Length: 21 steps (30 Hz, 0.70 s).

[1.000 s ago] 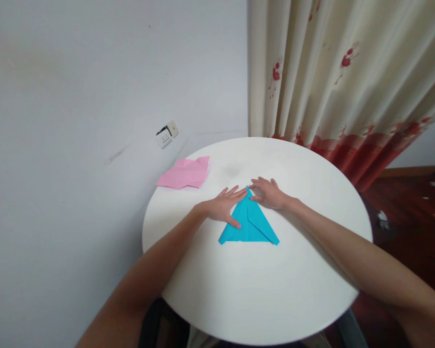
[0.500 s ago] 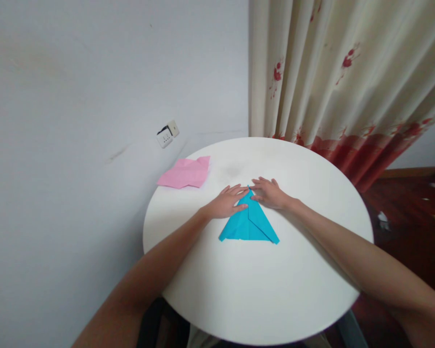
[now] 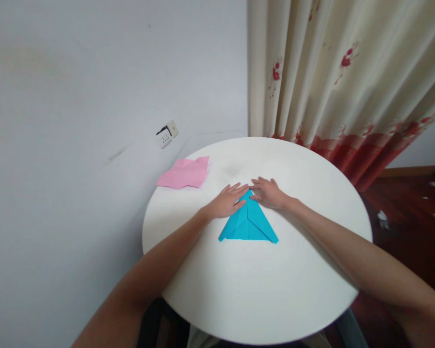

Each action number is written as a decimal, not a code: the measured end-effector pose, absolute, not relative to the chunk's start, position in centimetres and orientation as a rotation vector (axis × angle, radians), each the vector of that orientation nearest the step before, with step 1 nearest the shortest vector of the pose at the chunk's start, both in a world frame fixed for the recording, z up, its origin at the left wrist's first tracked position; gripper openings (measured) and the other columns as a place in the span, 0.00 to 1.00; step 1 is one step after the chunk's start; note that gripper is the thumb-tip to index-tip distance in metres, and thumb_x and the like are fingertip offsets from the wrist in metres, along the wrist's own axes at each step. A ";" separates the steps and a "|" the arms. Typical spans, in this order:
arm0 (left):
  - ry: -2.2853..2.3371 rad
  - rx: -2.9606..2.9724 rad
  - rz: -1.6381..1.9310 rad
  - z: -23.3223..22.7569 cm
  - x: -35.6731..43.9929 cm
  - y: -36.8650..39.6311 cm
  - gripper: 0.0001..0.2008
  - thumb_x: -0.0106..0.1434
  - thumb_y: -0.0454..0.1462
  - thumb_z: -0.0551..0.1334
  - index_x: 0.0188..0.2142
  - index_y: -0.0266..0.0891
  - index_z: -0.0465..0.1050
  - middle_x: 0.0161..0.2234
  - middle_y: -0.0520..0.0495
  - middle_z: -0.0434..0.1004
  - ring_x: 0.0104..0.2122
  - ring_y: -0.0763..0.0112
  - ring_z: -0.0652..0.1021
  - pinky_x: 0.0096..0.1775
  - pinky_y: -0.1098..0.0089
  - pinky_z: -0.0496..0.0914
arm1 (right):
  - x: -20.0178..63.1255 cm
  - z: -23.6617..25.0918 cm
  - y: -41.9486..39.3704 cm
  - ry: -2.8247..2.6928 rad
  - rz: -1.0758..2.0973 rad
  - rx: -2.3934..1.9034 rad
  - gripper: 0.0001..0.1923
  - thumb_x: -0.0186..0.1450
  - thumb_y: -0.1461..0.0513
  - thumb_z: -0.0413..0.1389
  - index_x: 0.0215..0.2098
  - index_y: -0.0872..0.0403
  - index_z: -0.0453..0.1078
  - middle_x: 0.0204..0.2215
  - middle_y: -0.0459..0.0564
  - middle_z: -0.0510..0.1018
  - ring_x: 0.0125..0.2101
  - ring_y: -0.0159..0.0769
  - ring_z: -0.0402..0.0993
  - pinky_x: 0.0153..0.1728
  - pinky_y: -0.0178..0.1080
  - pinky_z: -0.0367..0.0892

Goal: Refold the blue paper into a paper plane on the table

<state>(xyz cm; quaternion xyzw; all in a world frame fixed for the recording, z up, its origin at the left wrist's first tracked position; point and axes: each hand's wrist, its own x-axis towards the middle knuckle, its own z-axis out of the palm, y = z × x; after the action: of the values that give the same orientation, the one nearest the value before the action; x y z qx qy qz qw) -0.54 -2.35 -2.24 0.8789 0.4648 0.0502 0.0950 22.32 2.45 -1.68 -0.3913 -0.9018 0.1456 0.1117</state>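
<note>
A blue sheet of paper (image 3: 247,223), folded into a triangle, lies flat on the table with its tip pointing away from me. One folded flap shows along its right side. My left hand (image 3: 225,202) rests with fingers stretched out over the upper left edge, its fingertips near the tip. On the other side, my right hand (image 3: 268,192) touches the paper by the tip and the upper right edge, fingers spread. The very tip is partly covered by the fingers.
The round white table (image 3: 257,290) stands against a wall with a socket (image 3: 164,138). A creased pink sheet of paper (image 3: 184,173) lies at its far left edge. Behind the table hangs a cream and red curtain (image 3: 311,72).
My left fingers have shifted slightly at the paper's tip, with the thumb a little higher. The right hand and the blue paper stay nearly in place.
</note>
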 end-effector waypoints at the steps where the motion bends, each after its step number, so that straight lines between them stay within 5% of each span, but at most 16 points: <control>1: 1.374 2.607 0.150 -2.2 -0.5 -2.3 0.29 0.76 0.51 0.43 0.72 0.50 0.45 0.73 0.50 0.47 0.72 0.59 0.48 0.68 0.50 0.43 | 22.3 -1.7 2.5 -2.646 0.431 -1.151 0.26 0.70 0.52 0.58 0.65 0.44 0.66 0.68 0.59 0.60 0.69 0.59 0.50 0.61 0.74 0.46; 11: 1.319 2.589 0.180 -2.1 -1.2 -2.4 0.30 0.74 0.54 0.46 0.71 0.52 0.51 0.72 0.52 0.49 0.72 0.58 0.49 0.69 0.49 0.42 | 22.4 -1.6 2.5 -2.662 0.434 -1.162 0.27 0.70 0.52 0.57 0.66 0.44 0.65 0.69 0.59 0.60 0.69 0.59 0.49 0.61 0.73 0.46; 21: 1.146 2.568 -0.055 -0.6 -2.8 -2.7 0.41 0.69 0.61 0.51 0.73 0.53 0.37 0.74 0.49 0.37 0.72 0.52 0.40 0.68 0.46 0.37 | 22.5 -1.7 2.5 -2.668 0.439 -1.139 0.26 0.70 0.50 0.56 0.64 0.47 0.67 0.69 0.60 0.60 0.69 0.60 0.48 0.61 0.73 0.45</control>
<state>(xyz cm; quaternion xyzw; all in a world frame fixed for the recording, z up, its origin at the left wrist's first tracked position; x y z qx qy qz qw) -2.78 -2.67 -0.58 0.9007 0.4019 -0.0193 0.1636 22.47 2.52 -1.67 -0.3863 -0.9043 0.1490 0.1037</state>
